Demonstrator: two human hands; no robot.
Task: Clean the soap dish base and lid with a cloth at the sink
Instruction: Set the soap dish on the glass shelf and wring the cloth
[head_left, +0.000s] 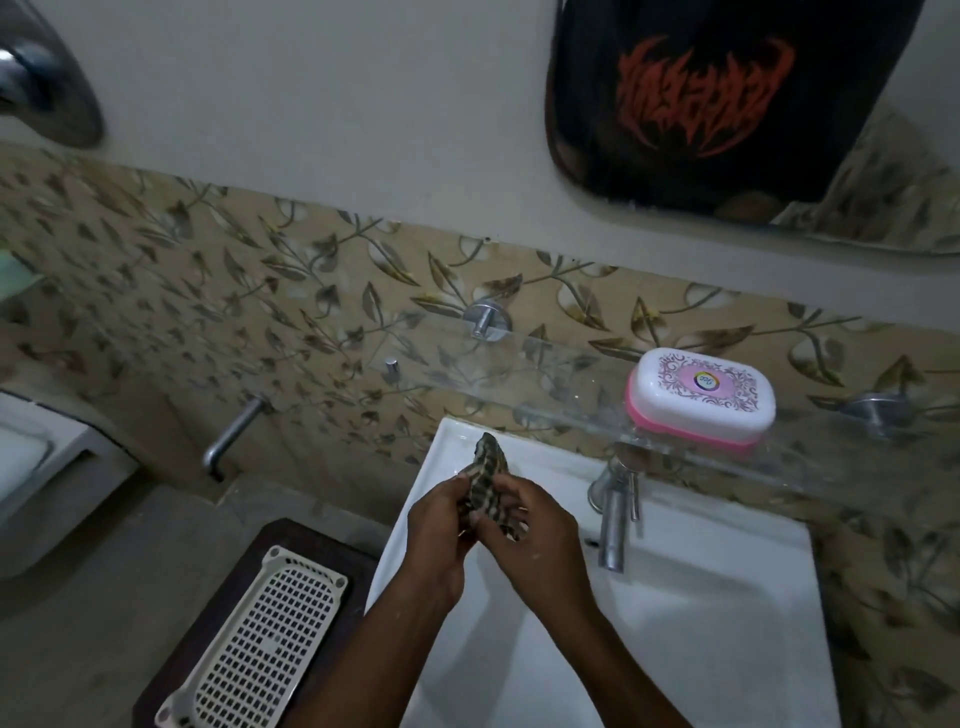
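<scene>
Both my hands hold a dark striped cloth (487, 462) over the left part of the white sink (691, 613). My left hand (441, 535) grips its left side and my right hand (535, 535) grips its right side, with the cloth's tip sticking up between them. The soap dish (700, 396), a white patterned lid closed on a pink base, sits on the glass shelf (810, 457) above and to the right of the sink, apart from both hands.
A chrome tap (613, 514) stands at the sink's back edge, right of my hands. A white perforated basket (265, 639) lies on a dark stool left of the sink. A wall spout (231, 436) projects from the leaf-patterned tiles. A mirror (727, 104) hangs above.
</scene>
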